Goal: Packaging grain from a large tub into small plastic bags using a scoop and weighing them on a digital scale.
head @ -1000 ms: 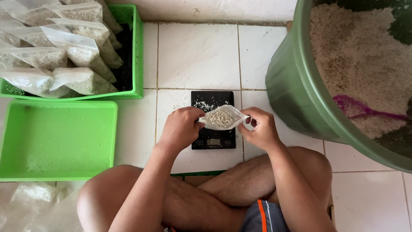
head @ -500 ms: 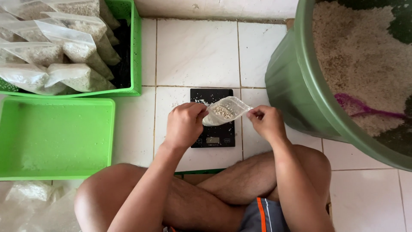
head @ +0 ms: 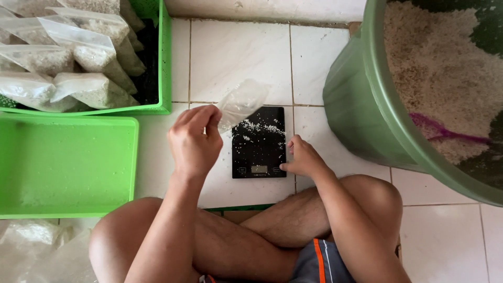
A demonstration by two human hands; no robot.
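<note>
Bag emptied and lifted off scale since a second ago.

Left hand (head: 193, 140): fingers pinched on clear bag (head: 242, 102), now up and left. Below: spilled grains on black scale (head: 259, 142). Right hand (head: 303, 159): released, fingers loosely spread at scale's edge.

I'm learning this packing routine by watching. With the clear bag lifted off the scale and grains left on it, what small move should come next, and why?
Probably brush the loose grains off the black kitchen scale with the right hand, which already rests at its edge. The left hand holds the clear plastic bag up and clear, and spilled grains on the plate would likely skew any reading.
</note>
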